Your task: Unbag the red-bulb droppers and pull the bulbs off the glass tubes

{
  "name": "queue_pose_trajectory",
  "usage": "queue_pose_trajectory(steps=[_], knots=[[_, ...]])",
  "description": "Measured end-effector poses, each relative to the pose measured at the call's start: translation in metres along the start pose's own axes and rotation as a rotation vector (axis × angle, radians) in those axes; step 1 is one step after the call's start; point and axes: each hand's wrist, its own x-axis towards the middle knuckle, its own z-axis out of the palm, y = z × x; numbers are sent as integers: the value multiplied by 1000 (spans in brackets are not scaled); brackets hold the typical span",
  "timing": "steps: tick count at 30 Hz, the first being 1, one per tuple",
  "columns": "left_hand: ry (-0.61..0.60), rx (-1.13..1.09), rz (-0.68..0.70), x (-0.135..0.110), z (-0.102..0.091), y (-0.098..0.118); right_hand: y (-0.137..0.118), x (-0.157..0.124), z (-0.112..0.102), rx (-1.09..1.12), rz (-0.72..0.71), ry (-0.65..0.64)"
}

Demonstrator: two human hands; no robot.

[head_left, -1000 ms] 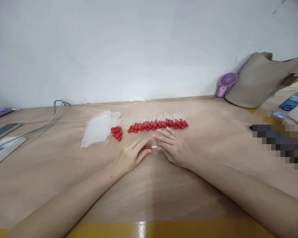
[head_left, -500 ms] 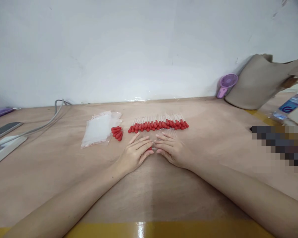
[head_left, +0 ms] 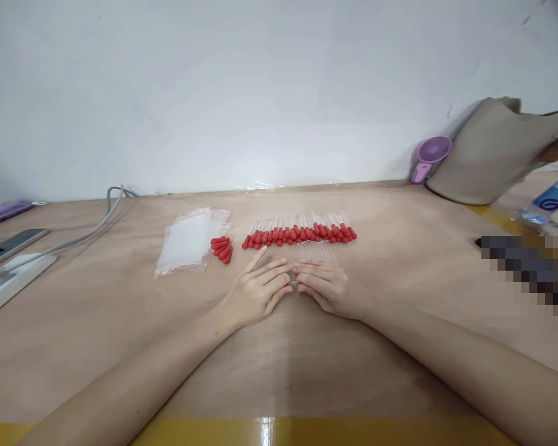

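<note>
My left hand (head_left: 261, 289) is closed in a pinch just in front of the row of droppers, its index finger raised away from the rest. Its fingers cover the red rubber bulb that showed in them earlier. Opposite it, my right hand (head_left: 326, 287) pinches a thin glass tube (head_left: 294, 283), of which a short piece shows between the two hands. Several glass droppers with red bulbs (head_left: 300, 233) lie side by side beyond my hands. Loose glass tubes (head_left: 317, 251) without bulbs lie between that row and my right hand. Left of the row is a small pile of red rubber bulbs (head_left: 222, 249).
Clear plastic bags (head_left: 186, 241) lie stacked at left. Further left are a power strip (head_left: 23, 279) with a grey cable and a phone (head_left: 21, 241). A purple hand fan (head_left: 432, 155), a beige bag (head_left: 483, 155) and a bottle (head_left: 551, 198) stand at right.
My hands have come closer together. The red bulb that showed in my left fingers is now covered, and less of the glass tube is visible. The view has shifted slightly.
</note>
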Motion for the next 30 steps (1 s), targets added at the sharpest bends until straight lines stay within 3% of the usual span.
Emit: queue_pose_trajectory(steps=[7,16,30], knots=[[-49,16,4,-1,-2,1,1,-4,-3,-94,-46,-26],[-26,-15,46,-2,-3,1,-2,-3,-6,-141,-86,-17],[-125,-174,-70,-7,-9,1,-3,-4,-8,-161,-104,-20]])
